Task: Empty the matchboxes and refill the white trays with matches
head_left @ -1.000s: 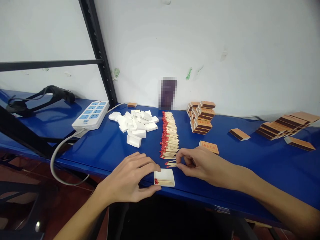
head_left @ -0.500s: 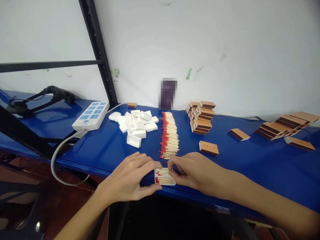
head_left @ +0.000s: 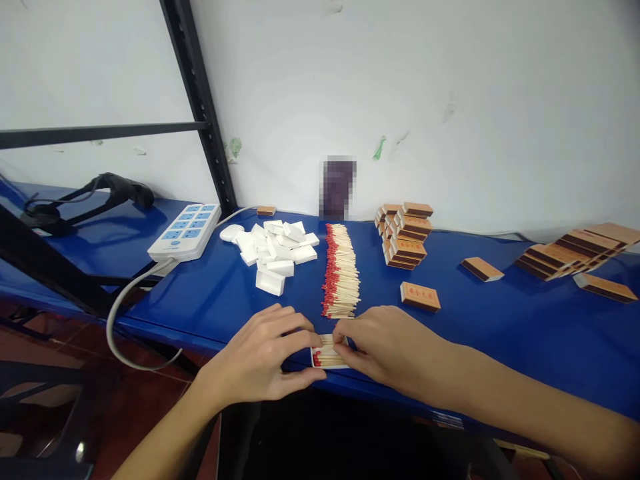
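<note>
A white matchbox tray [head_left: 315, 359] lies near the front edge of the blue table, with red-headed matches [head_left: 330, 360] in it. My left hand [head_left: 273, 353] grips the tray's left end, index finger reaching over the upper left corner and thumb along the near side. Over the tray's right part, the thumb and index finger of my right hand [head_left: 373, 343] pinch together on matches inside; the fingertips partly hide them. Just beyond the tray, a long row of loose matches [head_left: 343, 273] runs toward the wall, red heads to the left.
White empty trays [head_left: 280, 248] lie heaped at left. Filled-looking matchboxes [head_left: 407, 233] are stacked right of the row, a single matchbox [head_left: 420, 296] before them. Matchbox sleeves [head_left: 575, 250] lie far right. A power strip [head_left: 186, 230] and black shelf post [head_left: 200, 100] stand left.
My right fingers have pressed slightly left and down into the tray. The matches that lay slanted there now lie straighter, and my left index finger reaches over their heads.
</note>
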Demonstrator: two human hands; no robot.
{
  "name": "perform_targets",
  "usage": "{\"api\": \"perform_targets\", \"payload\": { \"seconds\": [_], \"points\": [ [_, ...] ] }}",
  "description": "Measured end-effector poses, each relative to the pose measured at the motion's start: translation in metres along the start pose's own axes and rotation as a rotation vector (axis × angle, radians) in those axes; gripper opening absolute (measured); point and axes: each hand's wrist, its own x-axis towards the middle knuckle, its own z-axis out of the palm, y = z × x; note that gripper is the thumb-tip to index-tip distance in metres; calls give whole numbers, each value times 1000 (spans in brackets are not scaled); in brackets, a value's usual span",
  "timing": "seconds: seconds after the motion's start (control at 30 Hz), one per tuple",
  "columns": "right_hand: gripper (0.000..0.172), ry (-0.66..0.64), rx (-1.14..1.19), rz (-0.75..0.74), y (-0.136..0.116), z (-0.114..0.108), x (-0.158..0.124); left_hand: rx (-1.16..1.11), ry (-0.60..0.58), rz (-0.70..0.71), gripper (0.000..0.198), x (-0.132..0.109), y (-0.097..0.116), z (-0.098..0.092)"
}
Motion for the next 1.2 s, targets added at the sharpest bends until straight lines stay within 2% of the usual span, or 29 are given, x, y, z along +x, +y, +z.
{"api": "perform_targets", "payload": {
  "seconds": [0.17, 0.3, 0.53, 0.7, 0.97, 1.2],
  "points": [
    [18, 83, -41, 31, 2, 1, -1, -7, -42, -14, 19, 0, 0, -2],
    [21, 167, -67, 98, 17, -1, -7, -12, -84, -1, 17, 1, 0, -4],
    [22, 138, 42, 99, 37, 5, -14, -4, -81, 7, 18, 0, 0, -4],
    [24, 128, 122, 93, 37, 8, -12, 4, -67, 8, 18, 1, 0, -4],
    [16, 180, 158, 101, 32, 12, -8, 18, -32, 8, 19, 0, -1, -1],
    [19, 209, 171, 72, 31, 14, -6, 9, -22, -26, 29, 0, 1, -2]
  ]
}}
